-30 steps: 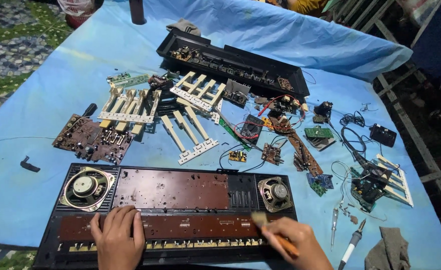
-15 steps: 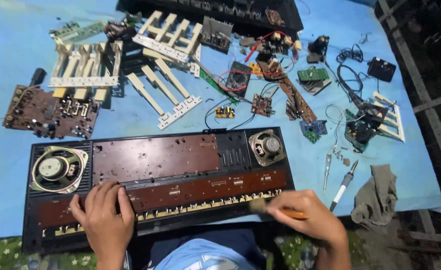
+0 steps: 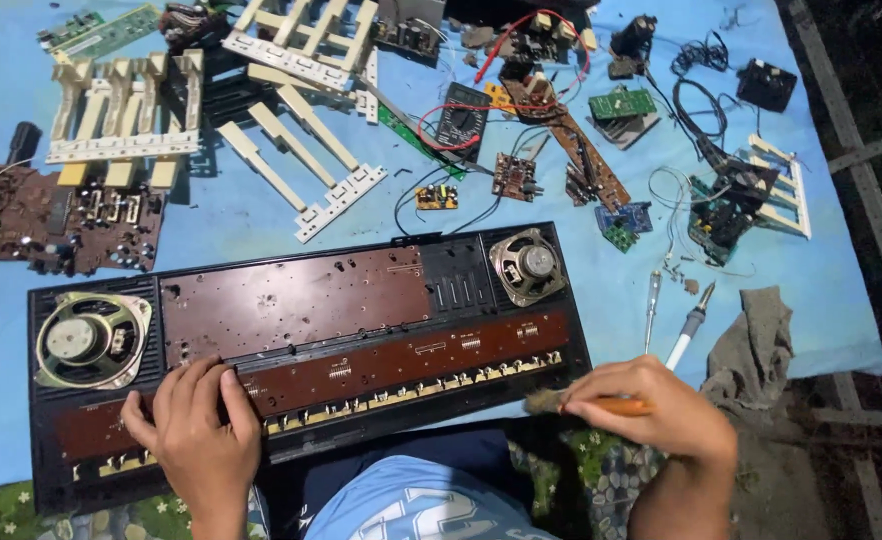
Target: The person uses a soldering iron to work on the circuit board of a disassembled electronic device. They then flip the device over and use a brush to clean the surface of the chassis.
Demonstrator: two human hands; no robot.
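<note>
Two hands | left hand (image 3: 199, 430) flat on keyboard chassis (image 3: 301, 330) | right hand (image 3: 661, 405) grips brush (image 3: 586, 403) (handle mostly hidden)

i take the opened keyboard chassis (image 3: 301, 350) as my landmark. my left hand (image 3: 196, 430) lies on its near edge; my right hand (image 3: 661, 410), with a brush (image 3: 581, 403), sits just off its right end. behind its left end lies a circuit board (image 3: 56, 220). behind its middle lie key strips (image 3: 301, 170). to its right lies a cloth (image 3: 751, 345).
</note>
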